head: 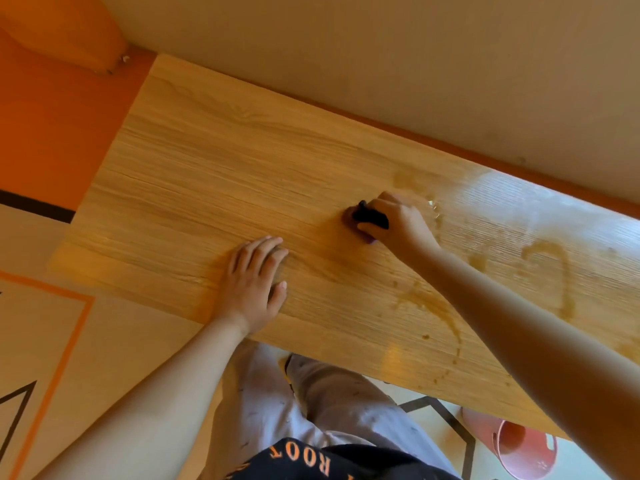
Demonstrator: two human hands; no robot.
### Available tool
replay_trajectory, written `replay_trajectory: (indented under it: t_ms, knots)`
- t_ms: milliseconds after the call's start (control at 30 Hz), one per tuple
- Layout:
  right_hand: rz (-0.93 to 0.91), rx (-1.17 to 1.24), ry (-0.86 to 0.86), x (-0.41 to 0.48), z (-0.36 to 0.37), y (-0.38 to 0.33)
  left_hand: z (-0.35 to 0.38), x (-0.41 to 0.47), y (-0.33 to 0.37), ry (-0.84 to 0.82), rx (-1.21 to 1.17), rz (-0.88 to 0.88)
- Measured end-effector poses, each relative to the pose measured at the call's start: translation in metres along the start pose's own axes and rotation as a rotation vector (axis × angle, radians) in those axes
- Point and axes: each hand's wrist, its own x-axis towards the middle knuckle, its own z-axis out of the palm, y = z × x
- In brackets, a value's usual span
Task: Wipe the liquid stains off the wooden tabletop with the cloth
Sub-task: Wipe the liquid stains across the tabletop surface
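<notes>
While cloth (371, 216) in right hand (398, 225), pink bucket (479, 427) apart.

desk (207, 174): light oak, fine straight grain | stains (446, 317): amber streaks, right half | cloth (372, 216): black | far wall (381, 64): beige | floor (45, 133): orange and cream, black lines | near-right bucket (519, 448): salmon pink | trousers (332, 403): pale grey, small dark specks | shirt (311, 459): black, orange lettering

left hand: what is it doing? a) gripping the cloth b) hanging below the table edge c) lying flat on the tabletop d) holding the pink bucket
c: the left hand lies flat with straight fingers on the tabletop, while the right hand grips the cloth.
</notes>
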Motion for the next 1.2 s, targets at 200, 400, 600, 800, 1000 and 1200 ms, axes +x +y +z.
replay_trajectory:
  t_ms: [200, 400, 600, 800, 1000, 1200]
  knots:
    - [-0.111, -0.003, -0.087, -0.006, 0.002, 0.002, -0.001, 0.002, -0.001, -0.015, 0.000, -0.005]
    - [0.025, -0.020, 0.088, 0.070, -0.020, 0.026, -0.002, 0.001, 0.000, -0.017, 0.005, -0.006]
    - [0.207, -0.066, 0.241, 0.132, -0.043, 0.052, -0.002, 0.001, -0.001, -0.040, 0.011, -0.008]
    - [0.067, -0.048, 0.164, 0.078, -0.023, 0.032, -0.001, 0.001, -0.001, -0.039, 0.008, -0.008]
    - [-0.132, -0.024, 0.003, -0.019, 0.003, 0.015, -0.001, 0.002, -0.001, -0.026, 0.003, -0.010]
    - [-0.154, -0.080, 0.025, 0.014, -0.020, 0.035, 0.000, 0.003, -0.001, -0.012, -0.003, -0.008]
